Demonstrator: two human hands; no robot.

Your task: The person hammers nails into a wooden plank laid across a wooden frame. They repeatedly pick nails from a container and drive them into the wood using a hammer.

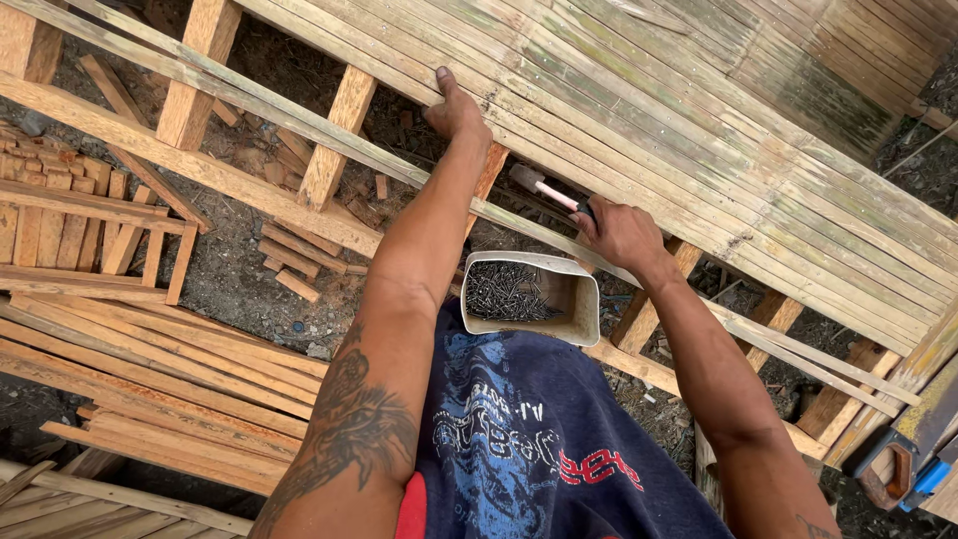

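- The bamboo slat [299,125] lies across the wooden frame, just beside the edge of the bamboo floor [699,120] that is already laid; it runs from the upper left to the lower right.
- The left hand [454,110] presses flat on the slat near the floor's edge, fingers together and stretched forward.
- The right hand [621,232] is closed around the dark grip of a hammer [544,187]; its head rests low, close to the slat, over a joist [489,175].
- To do this well, I judge the slat should be kept tight against its neighbour, and the left fingers kept away from the place where the hammer falls.
- A pale plastic tub [584,299] with dark nails [504,291] sits on a beam just below both hands, near the person's shirt.
- Loose wooden boards [150,369] lie at the lower left, offcuts on the ground under the frame, and a hand saw [893,469] at the lower right corner.
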